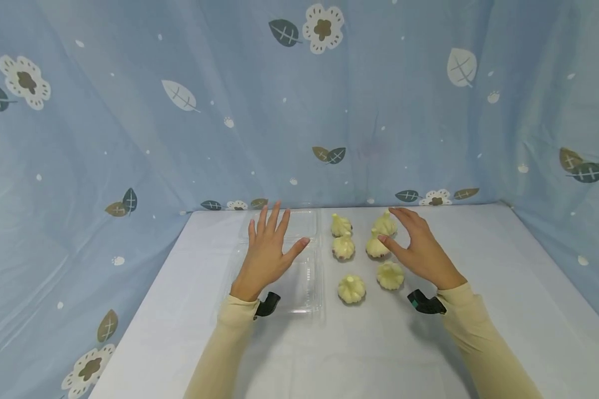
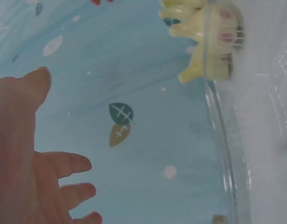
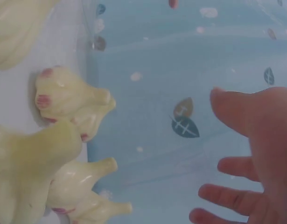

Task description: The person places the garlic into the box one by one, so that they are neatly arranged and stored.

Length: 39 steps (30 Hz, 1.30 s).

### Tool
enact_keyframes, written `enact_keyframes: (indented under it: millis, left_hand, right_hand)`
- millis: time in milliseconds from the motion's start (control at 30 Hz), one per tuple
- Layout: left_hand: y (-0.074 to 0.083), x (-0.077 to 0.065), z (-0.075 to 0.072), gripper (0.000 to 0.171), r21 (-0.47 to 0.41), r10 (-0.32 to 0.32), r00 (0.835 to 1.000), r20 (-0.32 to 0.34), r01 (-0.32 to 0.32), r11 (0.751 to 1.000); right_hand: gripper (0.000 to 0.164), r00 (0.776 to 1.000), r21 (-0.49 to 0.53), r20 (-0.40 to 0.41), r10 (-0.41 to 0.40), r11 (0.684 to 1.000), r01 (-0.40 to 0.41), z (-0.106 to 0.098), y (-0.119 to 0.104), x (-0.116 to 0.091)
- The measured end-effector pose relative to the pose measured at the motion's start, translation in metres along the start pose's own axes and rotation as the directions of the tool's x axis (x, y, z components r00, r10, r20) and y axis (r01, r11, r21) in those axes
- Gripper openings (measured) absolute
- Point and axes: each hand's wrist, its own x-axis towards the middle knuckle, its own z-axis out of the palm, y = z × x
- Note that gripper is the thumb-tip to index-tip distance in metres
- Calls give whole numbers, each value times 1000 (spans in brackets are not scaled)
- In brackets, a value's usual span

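My left hand [image 1: 265, 259] hovers with spread, straight fingers over a clear plastic clamshell box [image 1: 299, 285], whose lid [image 1: 303, 223] lies folded back behind it. Nothing is in that hand. To the box's right, several pale yellow garlic bulbs stand in two rough columns, among them a front left bulb [image 1: 351, 289] and a front right bulb [image 1: 390, 276]. Above the right column my right hand [image 1: 424, 254] is held with thumb and fingers apart, holding nothing. In the right wrist view, garlic bulbs [image 3: 64, 95] with pinkish marks appear beside the hand, apart from it.
A white table surface [image 1: 379, 354] spreads under everything. Behind it and at the sides hangs a blue cloth [image 1: 259, 133] printed with leaves and flowers. Each wrist carries a small black camera mount, such as the right mount [image 1: 426, 303].
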Motion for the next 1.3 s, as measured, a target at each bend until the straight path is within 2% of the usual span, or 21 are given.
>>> enact_keyframes:
  millis: [133, 300, 567, 800, 933, 1167, 1300]
  left_hand:
    - [-8, -10, -8, 85, -97, -6, 1000, -1, 6, 995]
    - [-20, -22, -16, 84, -155, -4, 999, -40, -3, 988]
    - [-47, -43, -26, 85, -178, -29, 996, -83, 14, 984]
    - [-73, -62, -31, 86, -180, -60, 991, -118, 39, 983]
    - [-86, -73, -29, 88, -197, -90, 990, -104, 68, 978]
    - [-105, -91, -21, 93, -234, -179, 983, -26, 168, 958]
    - [-114, -98, -15, 95, -226, -197, 980, 0, 192, 955]
  right_hand:
    - [69, 998, 42, -49, -40, 998, 42, 1, 2, -2]
    - [63, 994, 77, -79, -70, 994, 76, 2, 5, -5]
    - [57, 990, 86, -76, -116, 989, 122, 2, 11, -8]
    - [52, 990, 89, -66, -125, 987, 130, 4, 18, -14]
    - [49, 988, 86, -73, -137, 986, 143, 4, 21, -16]
    - [48, 988, 73, -68, -141, 987, 146, 5, 26, -19]
    - [48, 987, 66, -67, -145, 987, 150, 5, 28, -20]
